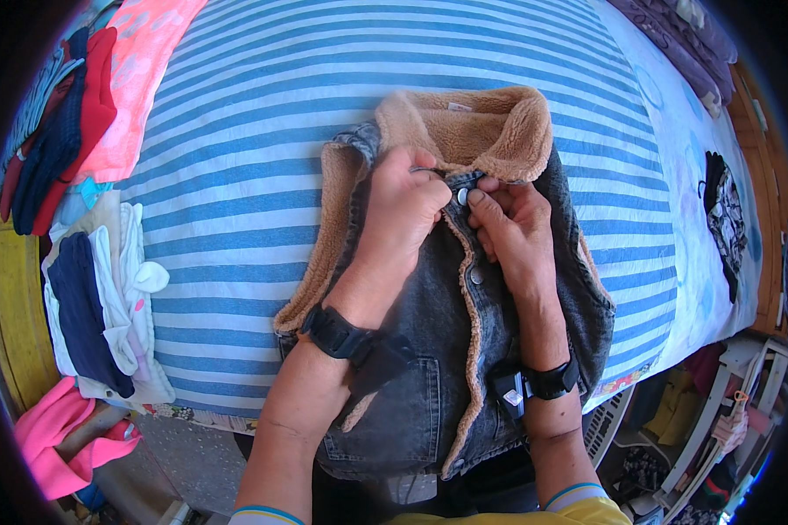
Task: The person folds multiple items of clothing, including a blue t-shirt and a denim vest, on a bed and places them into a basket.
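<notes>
A dark denim vest [394,387] with tan fleece lining lies front side up on the bed, its collar [512,141] away from me. My left hand [410,197] pinches the front edge just below the collar. Across from it, my right hand [515,216] grips the other front edge, thumb beside a round metal snap button [462,196]. Another metal button [476,275] shows lower on the placket. Below the hands the two fronts meet along a fleece-trimmed edge [473,328]. My fingers partly hide the top of the opening.
Under the vest spreads a blue-and-white striped sheet [236,216]. Folded clothes [92,308] and a pink towel [131,85] lie at the left. A black patterned garment [723,223] lies on the right edge. A white rack [702,420] stands at lower right.
</notes>
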Action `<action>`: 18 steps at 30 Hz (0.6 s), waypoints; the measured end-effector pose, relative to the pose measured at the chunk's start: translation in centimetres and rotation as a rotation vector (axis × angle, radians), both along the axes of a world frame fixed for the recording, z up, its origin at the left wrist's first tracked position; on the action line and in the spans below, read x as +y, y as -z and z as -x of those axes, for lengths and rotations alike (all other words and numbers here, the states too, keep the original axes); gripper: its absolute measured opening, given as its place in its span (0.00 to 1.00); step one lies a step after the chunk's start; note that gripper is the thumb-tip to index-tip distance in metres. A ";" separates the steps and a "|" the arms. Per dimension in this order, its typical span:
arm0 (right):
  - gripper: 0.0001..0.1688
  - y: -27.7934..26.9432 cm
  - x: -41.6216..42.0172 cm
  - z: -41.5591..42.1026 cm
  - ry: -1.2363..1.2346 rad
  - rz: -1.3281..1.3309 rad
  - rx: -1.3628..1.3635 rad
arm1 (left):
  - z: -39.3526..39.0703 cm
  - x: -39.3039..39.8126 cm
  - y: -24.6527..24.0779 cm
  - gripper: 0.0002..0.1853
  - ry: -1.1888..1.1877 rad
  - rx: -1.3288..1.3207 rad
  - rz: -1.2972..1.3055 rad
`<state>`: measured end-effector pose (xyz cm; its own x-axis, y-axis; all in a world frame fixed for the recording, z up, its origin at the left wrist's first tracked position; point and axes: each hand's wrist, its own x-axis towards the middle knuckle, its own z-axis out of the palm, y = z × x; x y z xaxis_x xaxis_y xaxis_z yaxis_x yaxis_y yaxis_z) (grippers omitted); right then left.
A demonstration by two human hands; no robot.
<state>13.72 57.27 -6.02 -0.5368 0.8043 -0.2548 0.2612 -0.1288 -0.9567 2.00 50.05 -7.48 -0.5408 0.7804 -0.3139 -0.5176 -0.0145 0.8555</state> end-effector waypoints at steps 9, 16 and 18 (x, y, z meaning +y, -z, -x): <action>0.09 2.5 0.4 -0.3 0.009 -0.265 0.027 | 0.5 0.3 0.7 0.23 -0.071 1.226 0.116; 0.24 1.5 2.0 -0.7 0.004 -1.204 -0.444 | 1.2 0.2 0.5 0.36 -0.159 1.548 0.176; 0.25 2.4 1.8 -0.3 -0.079 -1.246 -0.594 | 1.0 0.4 0.3 0.31 -0.188 1.512 0.213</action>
